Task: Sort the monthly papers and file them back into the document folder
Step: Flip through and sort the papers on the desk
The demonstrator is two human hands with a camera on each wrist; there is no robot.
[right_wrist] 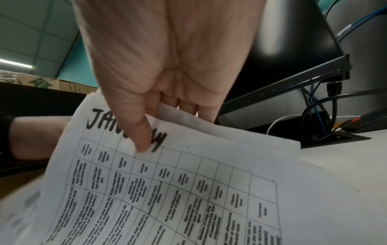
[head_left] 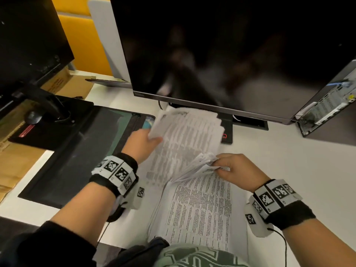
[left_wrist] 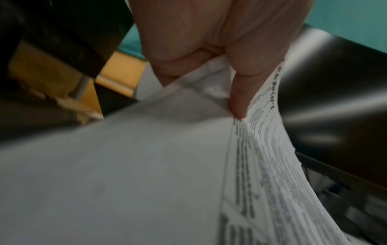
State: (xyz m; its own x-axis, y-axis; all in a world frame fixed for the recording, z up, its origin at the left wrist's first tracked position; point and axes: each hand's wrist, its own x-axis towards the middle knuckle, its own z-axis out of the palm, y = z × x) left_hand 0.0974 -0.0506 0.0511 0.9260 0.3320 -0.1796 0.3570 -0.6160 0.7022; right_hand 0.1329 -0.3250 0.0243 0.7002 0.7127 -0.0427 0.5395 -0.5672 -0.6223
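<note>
Right hand (right_wrist: pixel 167 66) pinches the January sheet (right_wrist: pixel 167 190); left hand (head_left: pixel 141 144) grips a raised stack (head_left: pixel 188 135) over the desk (head_left: pixel 289 160).

Dark monitor (head_left: pixel 221 51) at desk back — second monitor (head_left: pixel 28 39) left, computer tower (head_left: pixel 327 105) right.

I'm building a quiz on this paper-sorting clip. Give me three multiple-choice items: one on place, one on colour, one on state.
1. Where is the open document folder?
A. left of the papers
B. right of the papers
C. on the monitor

2. The heading ink on the January sheet is:
A. red
B. black
C. blue

3. The left hand is:
A. flat on the desk
B. gripping a sheaf of papers
C. idle

Answers:
1 A, it lies left of the sheets.
2 B, handwritten black letters.
3 B, its thumb and fingers pinch the sheaf's corner.
</note>
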